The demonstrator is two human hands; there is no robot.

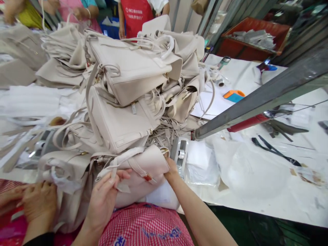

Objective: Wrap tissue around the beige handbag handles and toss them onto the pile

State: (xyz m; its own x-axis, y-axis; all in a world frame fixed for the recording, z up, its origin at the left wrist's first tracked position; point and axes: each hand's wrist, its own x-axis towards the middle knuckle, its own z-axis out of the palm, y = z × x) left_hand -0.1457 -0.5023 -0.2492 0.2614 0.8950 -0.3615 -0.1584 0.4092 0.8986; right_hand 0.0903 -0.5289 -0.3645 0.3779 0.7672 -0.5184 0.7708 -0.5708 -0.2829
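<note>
A beige handbag (143,171) lies on its side at the table's front edge, close to my body. White wrapping covers its handle (128,155), and a small red tag (147,177) hangs on its strap. My left hand (105,191) has its thumb and fingers closed at the wrapped handle's end; a pale flap hangs below the fingers. At the bag's right end, my right hand (171,168) grips near the brass ring, its fingertips hidden behind the bag. Another person's hand (39,201) rests beside a second beige handbag (64,167) on the left.
A heap of beige handbags (128,68) fills the table's middle. Right of my bag stand a grey metal tape dispenser (180,153) and white packing sheets (201,164). A slanting grey metal bar (256,99) crosses the right side. Co-workers stand beyond, near a red bin (238,46).
</note>
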